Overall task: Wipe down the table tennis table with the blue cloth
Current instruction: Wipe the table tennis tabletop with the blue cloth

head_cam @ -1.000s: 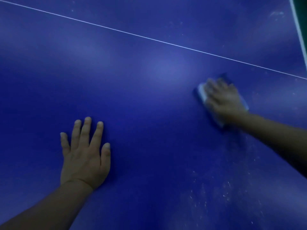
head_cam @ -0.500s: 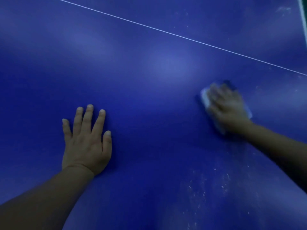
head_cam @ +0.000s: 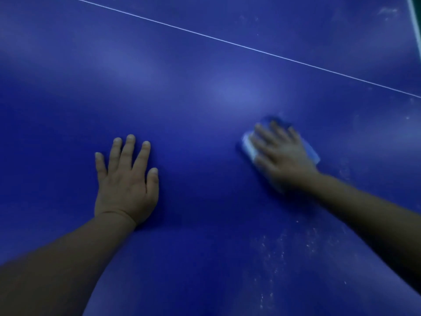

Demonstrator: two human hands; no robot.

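- Table: blue top fills the frame; thin white line runs from upper left to right edge.
- Left hand: lower left of centre, flat on the table, fingers straight and spread, holding nothing.
- Right hand: right of centre, blurred, fingers extended, pressing on the cloth.
- Cloth: under the right hand, on the table, edges showing either side.
- Pale specks: lower right.

Dim bluish light, soft glare patches on the table, right hand motion-blurred, left hand sharp
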